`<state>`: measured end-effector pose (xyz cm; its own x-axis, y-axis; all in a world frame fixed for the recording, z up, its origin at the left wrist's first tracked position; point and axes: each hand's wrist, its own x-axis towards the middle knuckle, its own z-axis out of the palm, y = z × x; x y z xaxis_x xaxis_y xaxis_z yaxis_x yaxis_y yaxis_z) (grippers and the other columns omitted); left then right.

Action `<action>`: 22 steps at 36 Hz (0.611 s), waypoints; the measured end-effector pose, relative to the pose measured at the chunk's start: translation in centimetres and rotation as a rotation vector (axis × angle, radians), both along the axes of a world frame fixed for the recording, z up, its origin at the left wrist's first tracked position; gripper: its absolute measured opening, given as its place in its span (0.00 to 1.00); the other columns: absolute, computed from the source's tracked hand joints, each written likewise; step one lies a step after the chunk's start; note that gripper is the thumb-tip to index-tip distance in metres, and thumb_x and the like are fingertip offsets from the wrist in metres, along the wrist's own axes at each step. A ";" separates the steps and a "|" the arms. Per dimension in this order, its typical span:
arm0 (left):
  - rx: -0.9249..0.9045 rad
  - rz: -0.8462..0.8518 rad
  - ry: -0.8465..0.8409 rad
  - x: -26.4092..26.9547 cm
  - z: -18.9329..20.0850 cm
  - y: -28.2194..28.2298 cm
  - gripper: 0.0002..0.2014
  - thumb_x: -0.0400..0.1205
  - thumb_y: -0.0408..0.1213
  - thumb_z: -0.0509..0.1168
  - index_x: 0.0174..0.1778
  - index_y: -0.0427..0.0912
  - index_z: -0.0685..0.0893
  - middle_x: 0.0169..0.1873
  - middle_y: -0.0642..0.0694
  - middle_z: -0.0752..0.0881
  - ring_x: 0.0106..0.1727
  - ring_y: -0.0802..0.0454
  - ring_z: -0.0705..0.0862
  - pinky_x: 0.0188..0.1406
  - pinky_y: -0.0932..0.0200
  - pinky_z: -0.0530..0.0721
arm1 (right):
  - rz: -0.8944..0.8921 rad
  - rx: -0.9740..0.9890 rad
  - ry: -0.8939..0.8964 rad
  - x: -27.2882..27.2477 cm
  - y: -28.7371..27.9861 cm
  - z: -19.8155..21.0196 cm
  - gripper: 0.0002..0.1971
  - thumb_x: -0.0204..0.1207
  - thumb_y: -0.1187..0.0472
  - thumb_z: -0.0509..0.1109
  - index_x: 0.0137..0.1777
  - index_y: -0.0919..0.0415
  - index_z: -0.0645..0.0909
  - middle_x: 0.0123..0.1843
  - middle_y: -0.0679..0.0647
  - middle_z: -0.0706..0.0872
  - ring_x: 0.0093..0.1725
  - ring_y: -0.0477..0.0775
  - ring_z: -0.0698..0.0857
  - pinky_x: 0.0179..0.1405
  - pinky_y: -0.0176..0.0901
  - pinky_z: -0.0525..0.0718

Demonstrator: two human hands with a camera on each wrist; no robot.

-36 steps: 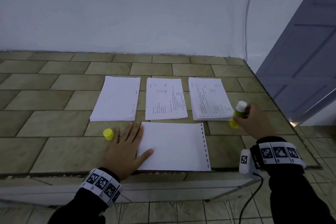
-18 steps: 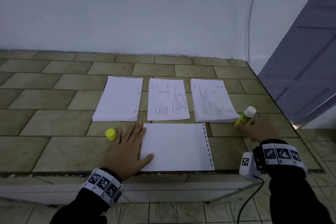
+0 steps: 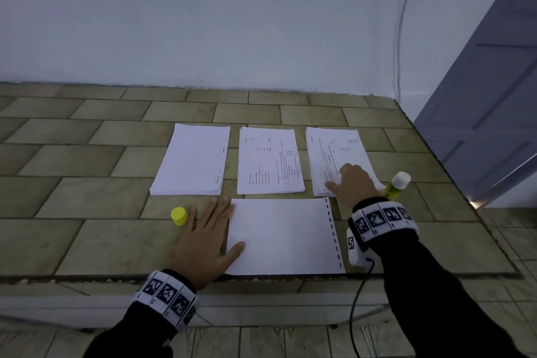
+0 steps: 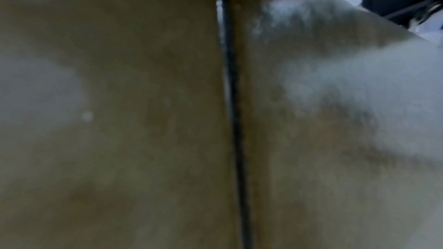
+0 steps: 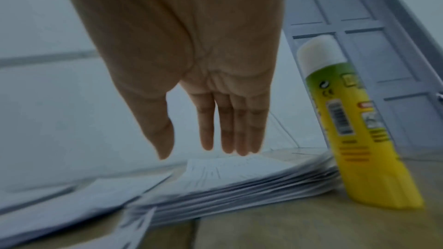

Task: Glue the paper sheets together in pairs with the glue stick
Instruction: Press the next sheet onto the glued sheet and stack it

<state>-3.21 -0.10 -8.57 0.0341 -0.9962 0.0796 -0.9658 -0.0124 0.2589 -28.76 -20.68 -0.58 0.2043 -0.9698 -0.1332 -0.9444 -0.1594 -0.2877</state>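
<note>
On the tiled counter (image 3: 87, 197), seen from the head camera, the left hand (image 3: 203, 238) lies flat, fingers straight, its thumb pressing the near blank sheet (image 3: 282, 235); the right hand (image 3: 353, 183), empty with fingers extended, reaches onto the right-hand stack of printed sheets (image 3: 334, 151); the glue stick (image 3: 396, 184), uncapped, stands just right of that stack, and its yellow cap (image 3: 179, 216) sits beside the left hand; two more stacks (image 3: 191, 160) lie to the left. I judge the step to be fetching a partner sheet; next calls for peeling off one page only and squaring it over the held sheet. A pale wall (image 3: 232, 23) and a grey panelled door (image 3: 479, 125) bound the counter.

From the left wrist, only blurred tile and a dark grout line (image 4: 233, 120) show.

From the right wrist, the relaxed fingers (image 5: 230, 130) hover over the stack (image 5: 239, 183); the glue stick (image 5: 354, 130) leans against the stack's edge.
</note>
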 end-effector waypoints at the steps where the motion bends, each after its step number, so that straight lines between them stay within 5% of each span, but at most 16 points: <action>1: -0.008 0.005 0.019 0.0 0.0 0.0 0.46 0.78 0.74 0.31 0.86 0.47 0.53 0.86 0.52 0.49 0.86 0.55 0.44 0.84 0.42 0.39 | -0.015 0.039 0.045 0.3 -0.3 -0.3 0.24 0.79 0.47 0.69 0.64 0.66 0.72 0.63 0.63 0.78 0.64 0.63 0.79 0.63 0.53 0.80; 4: -0.052 0.027 0.168 0.1 0.1 0.0 0.40 0.80 0.72 0.38 0.82 0.51 0.62 0.85 0.56 0.51 0.86 0.60 0.45 0.85 0.45 0.40 | -0.014 0.084 0.122 0.6 -0.8 -1.0 0.27 0.77 0.44 0.70 0.64 0.66 0.72 0.64 0.63 0.78 0.65 0.63 0.78 0.64 0.54 0.80; 6: -0.107 0.045 0.281 0.1 0.3 0.1 0.32 0.81 0.71 0.40 0.68 0.56 0.72 0.84 0.55 0.58 0.85 0.60 0.50 0.85 0.43 0.46 | -0.009 0.066 0.161 0.6 -1.1 -1.3 0.26 0.76 0.45 0.71 0.64 0.65 0.72 0.64 0.63 0.77 0.64 0.63 0.78 0.64 0.54 0.80; 10: -0.178 0.082 0.382 0.1 0.0 0.1 0.17 0.83 0.61 0.47 0.45 0.54 0.74 0.78 0.55 0.68 0.82 0.59 0.59 0.82 0.40 0.56 | -0.005 0.035 0.165 0.4 -1.4 -1.3 0.22 0.76 0.49 0.73 0.61 0.64 0.73 0.62 0.62 0.78 0.62 0.62 0.79 0.62 0.54 0.81; 19: -0.227 0.115 0.495 0.5 -0.5 -0.1 0.23 0.85 0.56 0.46 0.45 0.48 0.83 0.70 0.50 0.80 0.79 0.57 0.67 0.80 0.59 0.52 | 0.021 -0.029 0.053 -0.1 -1.6 -0.7 0.13 0.79 0.55 0.69 0.59 0.60 0.77 0.59 0.58 0.83 0.59 0.59 0.81 0.60 0.53 0.80; 22: -0.277 0.151 0.576 0.3 -0.2 0.1 0.20 0.84 0.55 0.47 0.50 0.52 0.82 0.64 0.57 0.80 0.77 0.52 0.72 0.80 0.45 0.62 | 0.016 -0.099 -0.007 -0.2 -1.1 -0.1 0.13 0.79 0.53 0.68 0.59 0.58 0.77 0.58 0.56 0.83 0.59 0.58 0.80 0.61 0.54 0.78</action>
